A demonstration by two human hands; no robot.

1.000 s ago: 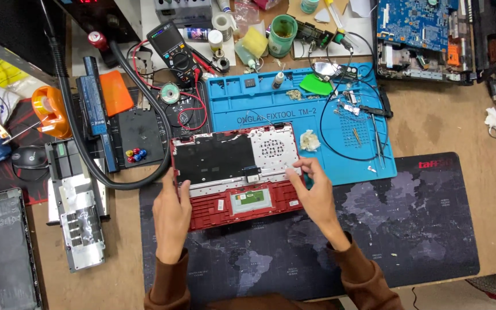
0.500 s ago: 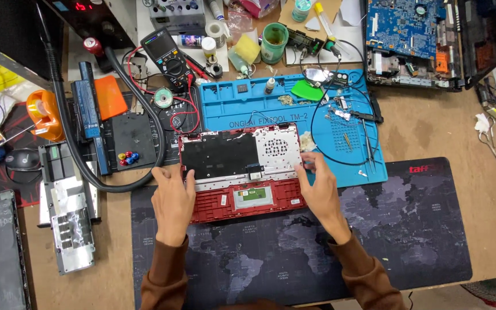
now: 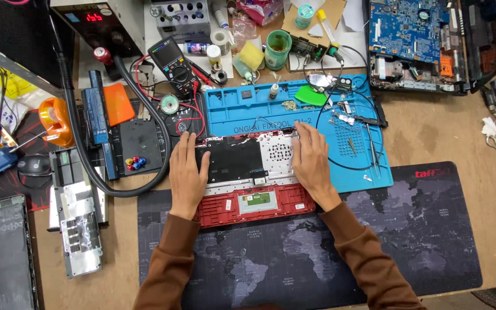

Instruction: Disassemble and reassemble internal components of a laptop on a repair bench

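On a crowded repair table (image 3: 449, 132), seen from the head camera, a red laptop palm-rest shell (image 3: 254, 178) lies inside-up, straddling the near edge of a blue work mat (image 3: 294, 109) and the far edge of a dark map-printed desk mat (image 3: 409, 229). Its long axis runs left to right, straight across the person's front. The left hand (image 3: 186, 175) lies flat and open on the shell's left end, fingers pointing away; the right hand (image 3: 310, 161) rests flat and open on the perforated right portion, gripping nothing. Both hands touch the shell, equally near, with the black sheet (image 3: 233, 161) and touchpad plate (image 3: 256, 201) between them. A multimeter (image 3: 173, 64) sits beyond.
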